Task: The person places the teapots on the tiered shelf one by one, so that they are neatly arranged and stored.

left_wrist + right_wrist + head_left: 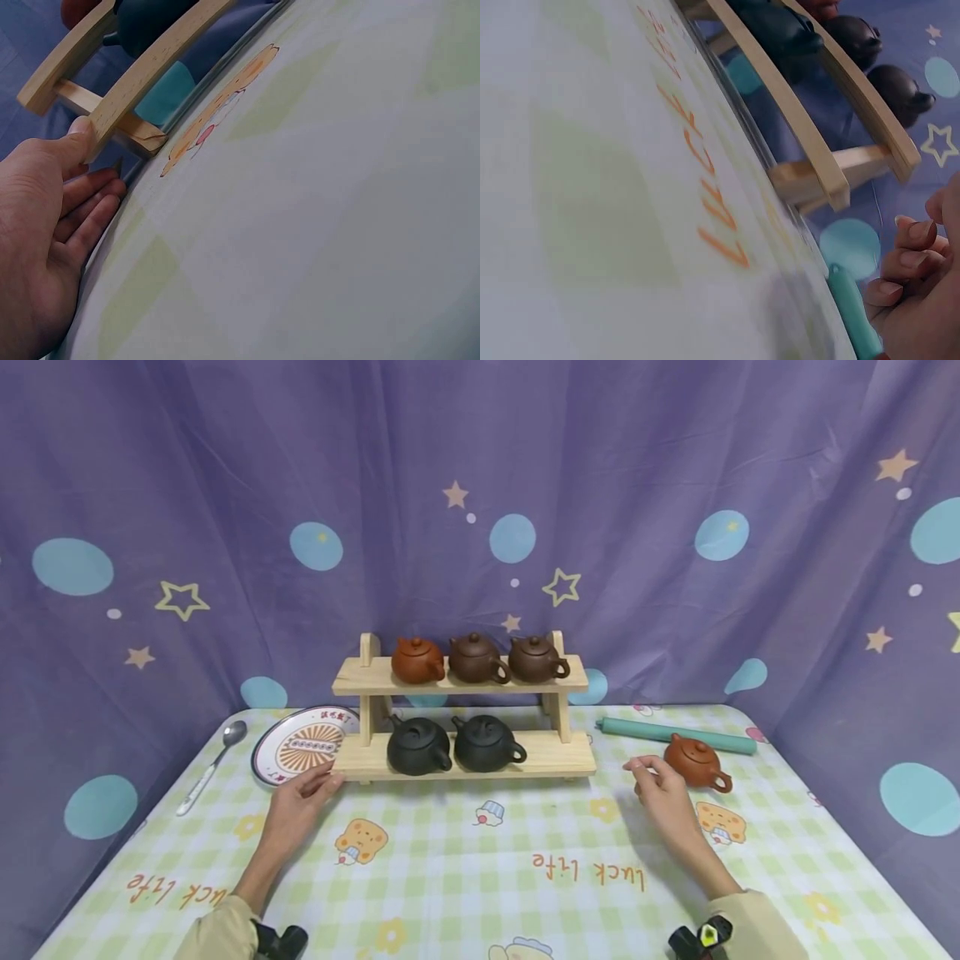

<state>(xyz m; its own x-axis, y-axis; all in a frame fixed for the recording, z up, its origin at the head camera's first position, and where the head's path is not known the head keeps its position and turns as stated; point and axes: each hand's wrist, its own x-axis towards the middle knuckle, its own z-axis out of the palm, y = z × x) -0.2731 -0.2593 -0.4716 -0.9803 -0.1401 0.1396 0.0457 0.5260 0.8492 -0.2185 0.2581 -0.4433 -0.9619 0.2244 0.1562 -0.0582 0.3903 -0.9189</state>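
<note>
A two-tier wooden display rack (465, 766) stands at mid-table. My left hand (294, 806) pinches the left end of its lower shelf; in the left wrist view the thumb (81, 129) lies against the board's end. Two black teapots (489, 745) sit on that lower shelf. On the upper tier are an orange-brown teapot (417, 662) and two dark brown teapots (477, 658). Right of the rack, my right hand (663, 793) hovers with loosely curled fingers and holds nothing. Close beside it, a reddish-brown teapot (694, 762) rests on the tablecloth.
A patterned plate (273, 745) lies left of the rack, partly behind it. Farther left is a spoon (212, 771) with a white handle. A green rolled-up stick (675, 735) lies behind the teapot at the right. A purple curtain (465, 435) hangs behind the table.
</note>
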